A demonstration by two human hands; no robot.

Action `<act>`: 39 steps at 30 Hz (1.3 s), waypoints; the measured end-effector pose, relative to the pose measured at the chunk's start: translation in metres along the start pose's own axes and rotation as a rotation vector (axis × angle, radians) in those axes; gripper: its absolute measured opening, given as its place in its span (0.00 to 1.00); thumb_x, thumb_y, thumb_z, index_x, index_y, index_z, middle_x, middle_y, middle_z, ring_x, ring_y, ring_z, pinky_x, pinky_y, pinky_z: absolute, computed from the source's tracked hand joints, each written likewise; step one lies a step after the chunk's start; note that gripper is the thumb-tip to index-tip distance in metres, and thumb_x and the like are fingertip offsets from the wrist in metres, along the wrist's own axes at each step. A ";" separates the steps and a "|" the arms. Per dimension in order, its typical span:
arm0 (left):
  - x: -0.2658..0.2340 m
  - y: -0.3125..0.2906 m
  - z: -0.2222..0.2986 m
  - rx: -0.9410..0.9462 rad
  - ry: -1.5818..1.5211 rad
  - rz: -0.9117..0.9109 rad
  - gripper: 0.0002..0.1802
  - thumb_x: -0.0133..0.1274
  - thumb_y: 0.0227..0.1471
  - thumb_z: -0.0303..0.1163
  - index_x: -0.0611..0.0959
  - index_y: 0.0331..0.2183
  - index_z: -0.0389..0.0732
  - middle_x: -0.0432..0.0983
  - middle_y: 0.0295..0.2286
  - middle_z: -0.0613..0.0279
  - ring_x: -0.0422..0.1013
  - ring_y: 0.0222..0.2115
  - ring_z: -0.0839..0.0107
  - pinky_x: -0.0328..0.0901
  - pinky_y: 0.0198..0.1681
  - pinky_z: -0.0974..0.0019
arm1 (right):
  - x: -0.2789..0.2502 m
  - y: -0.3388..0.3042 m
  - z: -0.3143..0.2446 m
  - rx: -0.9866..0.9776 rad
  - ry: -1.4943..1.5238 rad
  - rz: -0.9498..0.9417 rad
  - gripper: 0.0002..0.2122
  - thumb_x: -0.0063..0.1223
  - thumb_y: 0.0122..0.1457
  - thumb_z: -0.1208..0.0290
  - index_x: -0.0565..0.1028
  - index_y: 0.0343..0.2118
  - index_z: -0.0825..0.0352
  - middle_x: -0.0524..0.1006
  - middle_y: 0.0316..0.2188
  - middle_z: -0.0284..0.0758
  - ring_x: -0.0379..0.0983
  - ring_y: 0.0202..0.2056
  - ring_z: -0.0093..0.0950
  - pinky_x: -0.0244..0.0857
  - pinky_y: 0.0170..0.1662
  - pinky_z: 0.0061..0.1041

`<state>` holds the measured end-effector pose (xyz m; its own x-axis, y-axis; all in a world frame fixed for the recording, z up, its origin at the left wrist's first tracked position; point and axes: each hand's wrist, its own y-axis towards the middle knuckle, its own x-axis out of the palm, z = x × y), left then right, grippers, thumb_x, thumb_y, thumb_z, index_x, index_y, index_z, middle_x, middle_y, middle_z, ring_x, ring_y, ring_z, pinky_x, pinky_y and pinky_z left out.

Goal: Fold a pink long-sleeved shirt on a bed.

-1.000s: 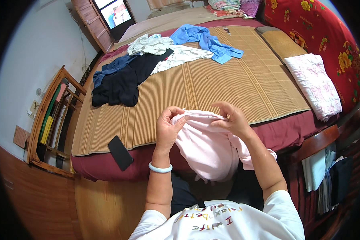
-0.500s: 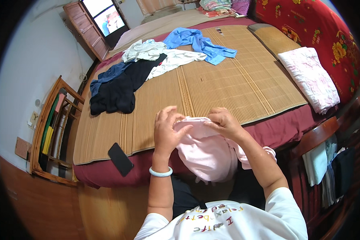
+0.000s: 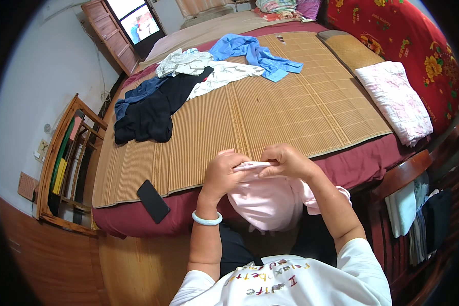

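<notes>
A pale pink garment (image 3: 265, 201) hangs from both my hands over my lap, at the bed's near edge; its exact kind does not show. My left hand (image 3: 223, 172), with a light bangle on the wrist, is closed on the left end of its gathered upper edge. The right end of that edge is pinched between the thumb and fingers of my right hand (image 3: 285, 161). A short stretch of the edge runs taut between the two hands. Part of the pink cloth drapes out to the right, partly behind my right forearm.
A bamboo mat (image 3: 270, 117) covers the bed. Dark clothes (image 3: 145, 115), a white patterned garment (image 3: 224, 76) and a blue shirt (image 3: 255, 53) lie heaped there. A phone (image 3: 153, 201) rests near the left front edge, a folded quilt (image 3: 395, 102) at right, a wooden chair (image 3: 403, 173) nearby.
My left hand has closed from spread fingers onto the pink garment's edge and moved slightly right and nearer. My right hand has come slightly nearer, still pinching the cloth.
</notes>
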<state>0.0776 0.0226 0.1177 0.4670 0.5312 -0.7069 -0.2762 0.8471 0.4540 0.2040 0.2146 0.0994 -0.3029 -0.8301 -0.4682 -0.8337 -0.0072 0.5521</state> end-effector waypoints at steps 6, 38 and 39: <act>-0.020 -0.005 -0.007 -0.074 -0.209 0.280 0.07 0.64 0.46 0.26 0.81 0.26 0.37 0.70 0.22 0.69 0.66 0.25 0.77 0.66 0.38 0.70 | -0.020 -0.008 -0.001 0.211 -0.025 -0.238 0.19 0.72 0.44 0.60 0.80 0.32 0.70 0.76 0.38 0.39 0.72 0.42 0.36 0.65 0.44 0.31; -0.179 0.122 0.125 0.300 -0.010 0.911 0.12 0.56 0.57 0.36 0.81 0.32 0.35 0.74 0.25 0.70 0.67 0.29 0.80 0.63 0.37 0.73 | -0.277 -0.030 -0.093 0.156 -0.367 0.643 0.09 0.57 0.53 0.81 0.77 0.39 0.68 0.76 0.29 0.27 0.72 0.33 0.18 0.67 0.37 0.20; -0.170 0.108 0.105 0.243 0.116 0.973 0.11 0.55 0.58 0.35 0.80 0.33 0.36 0.73 0.27 0.71 0.65 0.30 0.81 0.61 0.37 0.74 | -0.267 -0.035 -0.084 0.187 -0.460 0.624 0.11 0.57 0.51 0.82 0.77 0.39 0.68 0.77 0.30 0.28 0.72 0.33 0.18 0.67 0.37 0.20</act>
<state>0.0567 0.0216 0.3443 0.0416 0.9991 -0.0128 -0.3090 0.0250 0.9507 0.3528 0.3898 0.2635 -0.8654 -0.3362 -0.3716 -0.4990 0.5105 0.7003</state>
